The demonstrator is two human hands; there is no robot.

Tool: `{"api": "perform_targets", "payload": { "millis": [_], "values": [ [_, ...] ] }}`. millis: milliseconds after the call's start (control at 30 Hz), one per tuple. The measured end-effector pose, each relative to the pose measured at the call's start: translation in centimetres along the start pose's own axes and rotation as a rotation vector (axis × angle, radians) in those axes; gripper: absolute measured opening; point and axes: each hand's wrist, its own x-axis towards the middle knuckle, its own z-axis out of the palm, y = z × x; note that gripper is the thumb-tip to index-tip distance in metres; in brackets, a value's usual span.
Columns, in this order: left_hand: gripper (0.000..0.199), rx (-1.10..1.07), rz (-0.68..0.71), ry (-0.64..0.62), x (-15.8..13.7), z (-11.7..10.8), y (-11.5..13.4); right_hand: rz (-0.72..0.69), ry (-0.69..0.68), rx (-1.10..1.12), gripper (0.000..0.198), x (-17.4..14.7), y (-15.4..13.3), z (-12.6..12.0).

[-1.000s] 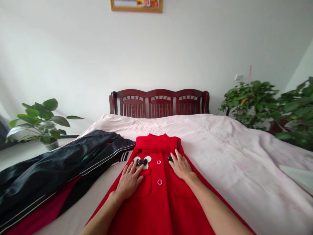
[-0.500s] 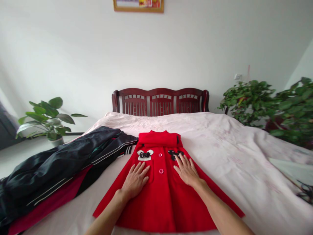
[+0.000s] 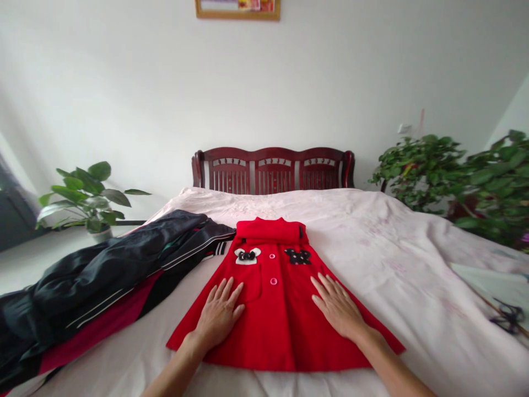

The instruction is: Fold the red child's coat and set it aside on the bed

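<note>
A red coat (image 3: 268,331) with a flared hem lies flat on the bed, its upper part folded over at the far end. Two pink-ringed buttons run down its middle, between a white bow patch (image 3: 247,256) and a black dotted patch (image 3: 297,256). My left hand (image 3: 219,311) rests palm down on the coat's left side, below the white patch, fingers spread. On the right side, below the black patch, my right hand (image 3: 336,303) also lies flat with its fingers apart. Neither hand holds anything.
Dark jackets (image 3: 103,275) with white piping and a magenta panel are heaped on the left. The pale bedsheet (image 3: 392,264) covers the bed. A dark wooden headboard (image 3: 275,171) stands behind. Potted plants (image 3: 93,193) flank the bed. A black object (image 3: 508,315) lies far right.
Both hands have slid toward me and outward over the coat, the right one uncovering the black patch. The view has shifted slightly, and the coat's hem now shows fully.
</note>
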Motion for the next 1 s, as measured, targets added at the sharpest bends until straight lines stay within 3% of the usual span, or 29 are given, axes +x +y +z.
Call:
{"api": "perform_targets", "payload": {
  "millis": [367,533,667,1000],
  "values": [
    [0.057,-0.006,-0.152,0.032,-1.9,-0.7,-0.3,0.050,0.024,0.045,0.062,-0.4,0.2,-0.4],
    [0.038,-0.144,-0.288,-0.013,0.3,-2.9,-1.9,0.046,0.034,0.069,0.059,-0.3,0.2,-0.5],
    [0.031,-0.146,-0.387,-0.026,3.0,-3.4,-3.5,0.046,0.038,0.092,0.057,-0.3,0.1,-0.7],
    [0.023,-0.161,-0.338,-0.031,6.2,-2.8,-4.1,0.050,0.014,0.127,0.057,-0.2,0.2,-1.0]
  ]
}}
